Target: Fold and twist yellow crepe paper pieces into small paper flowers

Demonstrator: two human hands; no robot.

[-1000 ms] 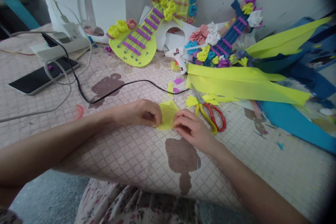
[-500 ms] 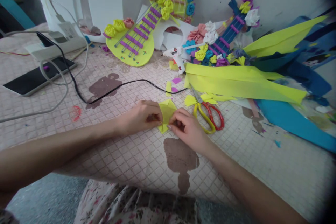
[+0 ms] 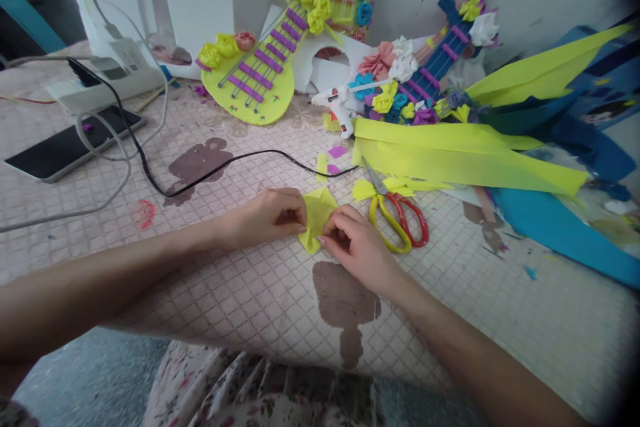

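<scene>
A small piece of yellow crepe paper (image 3: 316, 217) lies between my two hands above the patterned cloth. My left hand (image 3: 280, 213) pinches its left edge with thumb and fingertips. On the opposite side, the closed fingertips of my right hand (image 3: 353, 237) grip the lower right edge. The paper's upper end rises to a point. Just right of my right hand rest scissors (image 3: 400, 217) with one yellow and one red handle.
Behind are a white glue gun (image 3: 340, 107), a yellow paper guitar (image 3: 263, 83), a blue guitar (image 3: 435, 67) and yellow strips (image 3: 460, 153). A black cable (image 3: 200, 177), phone (image 3: 65, 143) and power strip (image 3: 110, 83) lie left.
My left hand has shifted very slightly left, and a little more of the yellow paper shows between my hands. The camera view has moved slightly.
</scene>
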